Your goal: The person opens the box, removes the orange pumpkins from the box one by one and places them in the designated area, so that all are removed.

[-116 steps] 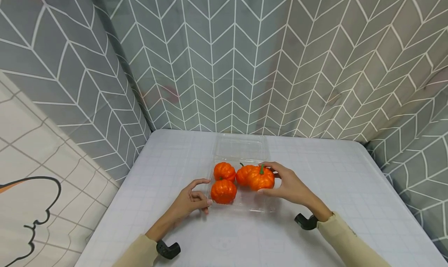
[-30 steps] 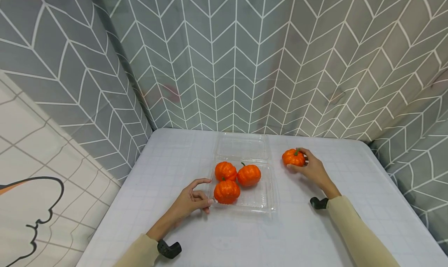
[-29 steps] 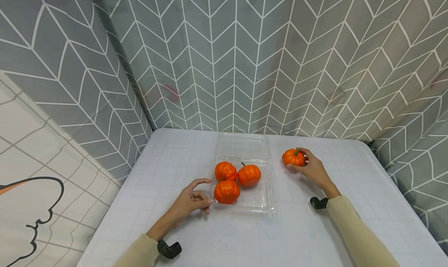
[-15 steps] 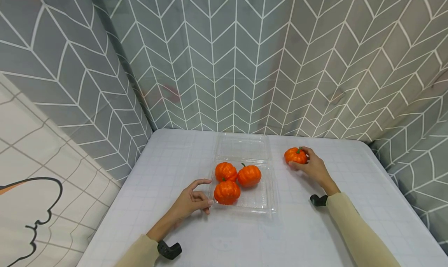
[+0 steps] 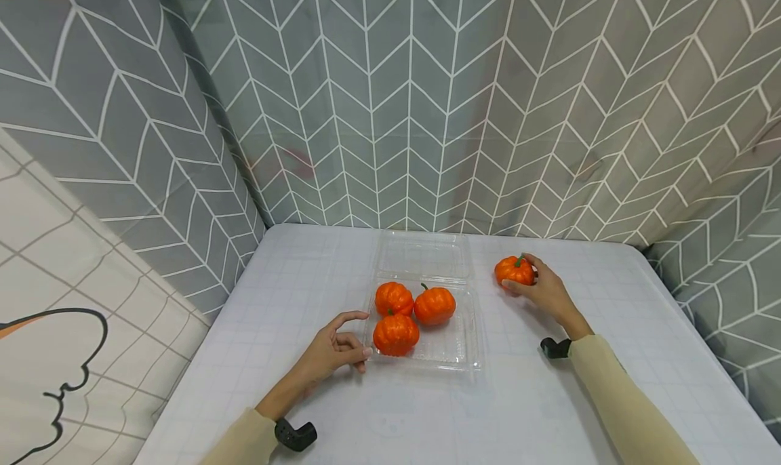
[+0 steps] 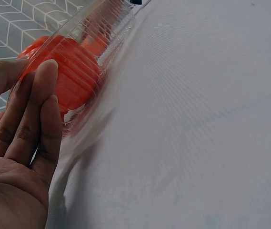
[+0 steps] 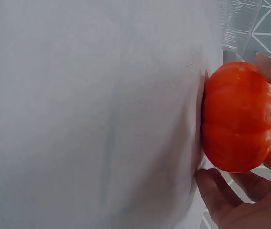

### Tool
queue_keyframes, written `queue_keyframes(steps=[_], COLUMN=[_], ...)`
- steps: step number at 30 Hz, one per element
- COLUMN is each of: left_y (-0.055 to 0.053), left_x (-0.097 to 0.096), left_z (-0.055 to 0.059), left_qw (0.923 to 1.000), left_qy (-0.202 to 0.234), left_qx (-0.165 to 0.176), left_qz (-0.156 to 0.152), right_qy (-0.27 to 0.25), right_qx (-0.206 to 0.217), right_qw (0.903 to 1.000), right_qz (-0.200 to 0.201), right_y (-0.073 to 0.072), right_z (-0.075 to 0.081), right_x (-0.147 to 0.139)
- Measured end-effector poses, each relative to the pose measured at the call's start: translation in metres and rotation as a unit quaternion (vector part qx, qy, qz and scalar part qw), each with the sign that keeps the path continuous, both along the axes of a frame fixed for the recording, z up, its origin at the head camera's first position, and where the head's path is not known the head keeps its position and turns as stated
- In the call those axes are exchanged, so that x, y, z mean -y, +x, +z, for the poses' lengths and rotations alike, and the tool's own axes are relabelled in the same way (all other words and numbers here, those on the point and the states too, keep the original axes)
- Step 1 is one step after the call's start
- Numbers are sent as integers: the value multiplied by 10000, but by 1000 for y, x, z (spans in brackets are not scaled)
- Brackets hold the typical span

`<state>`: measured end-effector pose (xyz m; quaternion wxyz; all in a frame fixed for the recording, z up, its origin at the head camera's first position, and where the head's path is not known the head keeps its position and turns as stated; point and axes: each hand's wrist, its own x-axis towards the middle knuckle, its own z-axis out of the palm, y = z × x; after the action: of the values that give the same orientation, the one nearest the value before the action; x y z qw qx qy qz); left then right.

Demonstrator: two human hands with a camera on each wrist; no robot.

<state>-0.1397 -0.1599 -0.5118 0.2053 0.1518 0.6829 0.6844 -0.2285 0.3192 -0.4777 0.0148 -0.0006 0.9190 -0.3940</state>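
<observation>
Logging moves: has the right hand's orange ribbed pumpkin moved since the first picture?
Yes: the pumpkin went right and farther back, away from the clear plastic container.

Head view, above: facing forward-down; wrist views, close: sharing its container (image 5: 451, 343) (left, 10 o'clock), pumpkin (image 7: 240, 117) (right, 3 o'clock)

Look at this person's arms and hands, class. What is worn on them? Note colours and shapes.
The left sleeve and right sleeve are beige, ending near the wrists. A small, bent black device sits at the left wrist, a similar one at the right. Neither hand wears a glove.
</observation>
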Motion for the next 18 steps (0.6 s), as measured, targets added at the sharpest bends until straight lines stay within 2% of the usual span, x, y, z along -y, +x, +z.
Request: queue_keyframes(steps=[6, 18], left_y=[1, 1], left_x=[0, 0], left_z=[0, 2], left_qw=[10000, 9999], left_qy=[9, -57], left_qx=[-11, -113], left_qz=[18, 33], right_qy=[73, 486], right_qx=[-226, -945], right_qw=[9997, 9943], right_qz=[33, 124], right_y=[3, 8], right_z=[4, 23], right_x=[1, 7])
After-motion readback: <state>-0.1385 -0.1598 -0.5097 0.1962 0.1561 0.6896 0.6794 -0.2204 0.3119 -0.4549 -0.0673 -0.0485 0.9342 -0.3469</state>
